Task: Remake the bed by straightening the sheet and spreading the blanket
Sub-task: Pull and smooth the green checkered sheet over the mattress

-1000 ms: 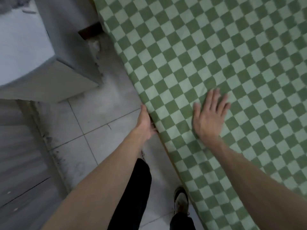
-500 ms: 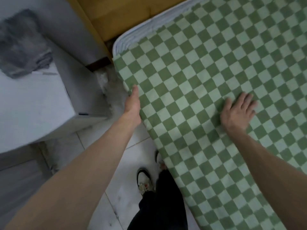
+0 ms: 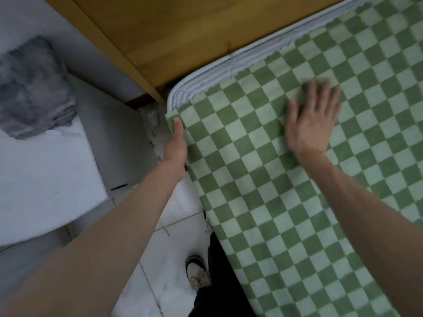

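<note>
Green checked sheet [image 3: 286,179] covers mattress, short of white mattress edge [image 3: 206,83] near headboard. Left hand [image 3: 177,143] at side corner; grip hidden, cannot tell. Right hand [image 3: 313,120] flat, fingers spread, pressing sheet, likely smoothing wrinkles.

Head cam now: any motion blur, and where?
Head view: right hand smeared at the fingertips, flat on the checkered sheet; left hand at the sheet's edge sharper; grey cloth soft; dim, even light, no glare.
</note>
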{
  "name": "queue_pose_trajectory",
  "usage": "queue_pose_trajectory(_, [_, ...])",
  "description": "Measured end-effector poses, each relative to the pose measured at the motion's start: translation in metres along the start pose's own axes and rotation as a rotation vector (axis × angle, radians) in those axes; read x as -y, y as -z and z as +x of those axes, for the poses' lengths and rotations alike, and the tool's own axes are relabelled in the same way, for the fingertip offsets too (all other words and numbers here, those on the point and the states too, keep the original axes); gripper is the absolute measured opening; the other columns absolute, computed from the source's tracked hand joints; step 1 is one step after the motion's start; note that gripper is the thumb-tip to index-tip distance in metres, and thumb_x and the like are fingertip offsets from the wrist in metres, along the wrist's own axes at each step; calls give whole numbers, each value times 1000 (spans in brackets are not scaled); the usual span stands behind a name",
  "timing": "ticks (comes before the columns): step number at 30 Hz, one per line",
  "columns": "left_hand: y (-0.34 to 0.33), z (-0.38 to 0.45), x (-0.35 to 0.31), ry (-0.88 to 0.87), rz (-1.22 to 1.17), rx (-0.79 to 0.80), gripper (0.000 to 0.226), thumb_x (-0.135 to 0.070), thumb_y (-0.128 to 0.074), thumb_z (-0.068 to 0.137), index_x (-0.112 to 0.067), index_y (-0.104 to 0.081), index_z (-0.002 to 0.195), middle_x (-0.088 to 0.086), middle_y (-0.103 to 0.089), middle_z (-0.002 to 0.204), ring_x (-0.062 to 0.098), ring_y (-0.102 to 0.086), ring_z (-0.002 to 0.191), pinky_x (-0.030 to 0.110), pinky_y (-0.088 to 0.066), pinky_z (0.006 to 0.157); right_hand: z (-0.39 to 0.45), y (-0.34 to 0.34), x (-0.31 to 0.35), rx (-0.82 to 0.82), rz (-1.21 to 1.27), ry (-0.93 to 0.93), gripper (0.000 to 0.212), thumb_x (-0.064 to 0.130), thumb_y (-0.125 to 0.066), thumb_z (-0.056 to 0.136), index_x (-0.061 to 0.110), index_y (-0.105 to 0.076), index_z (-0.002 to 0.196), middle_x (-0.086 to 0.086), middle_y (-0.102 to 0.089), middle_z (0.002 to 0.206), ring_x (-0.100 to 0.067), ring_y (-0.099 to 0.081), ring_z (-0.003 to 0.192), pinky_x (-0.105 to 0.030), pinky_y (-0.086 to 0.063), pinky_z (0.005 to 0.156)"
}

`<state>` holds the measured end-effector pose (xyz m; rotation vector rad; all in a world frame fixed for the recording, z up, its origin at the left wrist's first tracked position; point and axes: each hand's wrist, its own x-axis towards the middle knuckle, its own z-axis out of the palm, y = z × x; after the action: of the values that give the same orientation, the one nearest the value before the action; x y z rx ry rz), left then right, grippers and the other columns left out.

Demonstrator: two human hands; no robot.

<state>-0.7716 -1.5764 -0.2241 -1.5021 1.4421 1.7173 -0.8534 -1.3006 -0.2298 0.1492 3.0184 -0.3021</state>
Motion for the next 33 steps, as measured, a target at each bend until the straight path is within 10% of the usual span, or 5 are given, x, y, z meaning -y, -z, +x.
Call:
queue_pose_trajectory(3, [-2,11,-15,49,27,14,112,-101,-33,67,-29,-46,151,3,-60,142,25,-61,112,48,-52,102,35,5,-7,16,53,-424,80,62,-3,98,15,-3,162,-11,4,169,-37,7,155,-52,5,125])
queue_pose_trajectory(8, [8,12,-35,87,89,115,86,-102,-30,68,-36,-64,114,-4,-67,91,20,-64,85,34,-58,49,-25,-36,115,55,-66,144,74,59,-12,104,13,-9,162,-15,-3,169,-40,0,155,-56,-1,125])
queue_pose_trajectory(15, [31,-24,-38,-114,280,-64,74,-73,-40,96,-14,-59,136,11,-61,138,32,-59,116,47,-49,103,-150,-49,151,371,-229,778,66,48,-17,107,10,-17,161,-14,-8,169,-34,-1,156,-55,-7,125])
queue_pose_trajectory(27, [237,-360,250,251,506,64,58,-47,-38,103,2,-61,125,19,-68,125,31,-64,112,34,-47,92,-324,178,85,1467,-706,569,56,45,-30,108,16,-35,155,-7,-36,159,-24,-37,145,-31,-29,117])
queue_pose_trajectory(33, [295,-529,345,244,197,-80,40,-46,-48,103,-13,-68,114,4,-66,122,23,-61,114,33,-46,93,-399,260,153,1334,-826,831,46,34,-32,109,7,-53,140,-14,-53,144,-30,-51,130,-36,-41,106])
